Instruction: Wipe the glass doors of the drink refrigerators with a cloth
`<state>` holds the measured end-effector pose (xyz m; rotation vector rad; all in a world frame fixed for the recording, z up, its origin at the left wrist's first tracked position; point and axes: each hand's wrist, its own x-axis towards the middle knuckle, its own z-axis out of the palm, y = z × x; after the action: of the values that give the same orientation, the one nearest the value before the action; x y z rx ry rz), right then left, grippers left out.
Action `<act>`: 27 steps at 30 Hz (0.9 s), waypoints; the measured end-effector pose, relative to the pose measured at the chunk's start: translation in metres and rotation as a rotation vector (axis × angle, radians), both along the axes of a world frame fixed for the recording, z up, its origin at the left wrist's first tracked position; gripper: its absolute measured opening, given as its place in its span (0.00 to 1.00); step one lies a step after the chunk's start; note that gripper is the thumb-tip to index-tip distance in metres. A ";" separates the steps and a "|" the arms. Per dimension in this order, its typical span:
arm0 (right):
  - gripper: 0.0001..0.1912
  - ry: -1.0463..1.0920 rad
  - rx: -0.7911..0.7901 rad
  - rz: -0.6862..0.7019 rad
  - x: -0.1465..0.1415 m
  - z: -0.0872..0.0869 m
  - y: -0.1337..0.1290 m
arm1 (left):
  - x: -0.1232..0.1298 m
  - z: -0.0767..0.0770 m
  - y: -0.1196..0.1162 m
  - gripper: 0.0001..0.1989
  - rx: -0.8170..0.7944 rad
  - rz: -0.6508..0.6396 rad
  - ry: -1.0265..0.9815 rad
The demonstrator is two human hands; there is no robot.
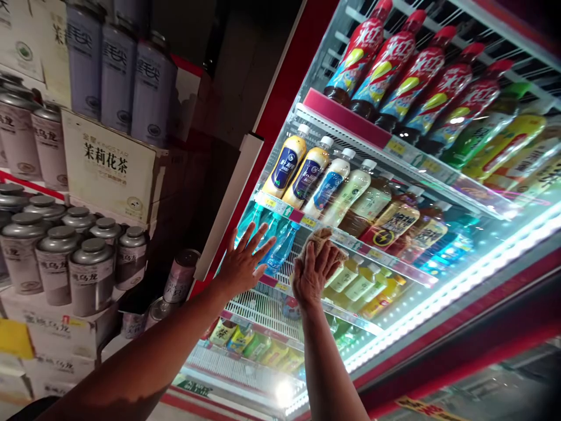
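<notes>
My left hand (246, 257) has its fingers spread near the left side of a lit drinks fridge, apparently flat on the glass door, in front of blue bottles (283, 245). It holds nothing. To the right, my right hand (312, 275) presses a brown cloth (319, 241) against the glass, fingers laid over it, at the height of a middle shelf edge. Behind the glass, bottles with dark blue labels (287, 166) stand above and between the two hands. Whether the left palm fully touches the glass cannot be made out.
Red-labelled bottles (394, 76) line the fridge's top shelf. A white handle strip (230, 204) runs along the door's left edge. Further left, silver-topped cans (92, 269) and a cream carton (116, 166) are stacked. A bright light strip (421, 298) lies along the fridge's right side.
</notes>
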<state>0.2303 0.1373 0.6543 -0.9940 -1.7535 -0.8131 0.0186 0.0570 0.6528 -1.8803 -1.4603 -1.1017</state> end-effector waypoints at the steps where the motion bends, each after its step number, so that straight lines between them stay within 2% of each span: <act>1: 0.33 -0.030 0.002 0.004 0.005 -0.003 -0.001 | -0.002 0.001 -0.001 0.36 0.015 -0.009 -0.002; 4: 0.32 0.019 -0.025 -0.019 0.006 0.002 -0.002 | -0.008 0.007 -0.003 0.31 0.075 -0.033 -0.024; 9: 0.36 0.218 -0.061 -0.044 -0.033 0.026 0.002 | -0.016 0.016 0.004 0.33 0.182 -0.076 -0.055; 12: 0.35 0.132 -0.043 -0.024 -0.045 0.018 -0.001 | -0.021 0.014 0.009 0.38 0.184 -0.054 -0.062; 15: 0.34 -0.030 0.002 0.009 -0.038 0.001 -0.005 | -0.024 0.008 0.013 0.41 0.153 -0.043 -0.036; 17: 0.35 -0.063 0.018 0.008 -0.034 -0.002 -0.006 | -0.025 0.005 0.014 0.43 0.130 -0.039 -0.022; 19: 0.36 -0.005 0.022 -0.008 -0.039 0.004 -0.006 | -0.025 0.005 0.012 0.45 0.112 -0.033 -0.015; 23: 0.37 0.109 0.041 -0.011 -0.071 0.024 -0.005 | -0.026 0.009 0.008 0.48 0.086 -0.029 -0.002; 25: 0.37 0.074 0.045 -0.002 -0.084 0.025 -0.007 | -0.026 0.010 0.006 0.48 0.077 -0.030 0.005; 27: 0.36 0.009 0.048 0.008 -0.089 0.020 -0.010 | -0.026 0.010 0.004 0.49 0.070 -0.027 0.008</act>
<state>0.1417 0.1269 0.6738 -0.9569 -1.7222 -0.8404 -0.0078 0.0606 0.6629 -1.8582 -1.3780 -1.1420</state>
